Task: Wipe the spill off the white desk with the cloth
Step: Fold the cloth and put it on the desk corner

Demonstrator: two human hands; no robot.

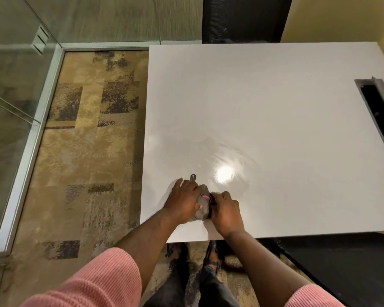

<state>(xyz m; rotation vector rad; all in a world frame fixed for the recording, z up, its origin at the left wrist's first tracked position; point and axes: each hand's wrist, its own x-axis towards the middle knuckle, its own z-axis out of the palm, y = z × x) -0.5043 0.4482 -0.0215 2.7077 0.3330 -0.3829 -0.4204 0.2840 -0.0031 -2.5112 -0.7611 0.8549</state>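
A small grey cloth with a pink stripe lies bunched on the white desk, close to its near edge. My left hand presses flat on the cloth's left side, fingers spread over it. From the right, my right hand grips the cloth with curled fingers. A small grey loop of the cloth sticks out beyond my left fingers. Faint wet smears show on the desk just beyond the hands, around a bright light reflection.
A dark rectangular cable slot is cut into the desk at the right. A black chair back stands behind the far edge. Patterned carpet and a glass partition lie to the left; a black chair seat sits at the lower right.
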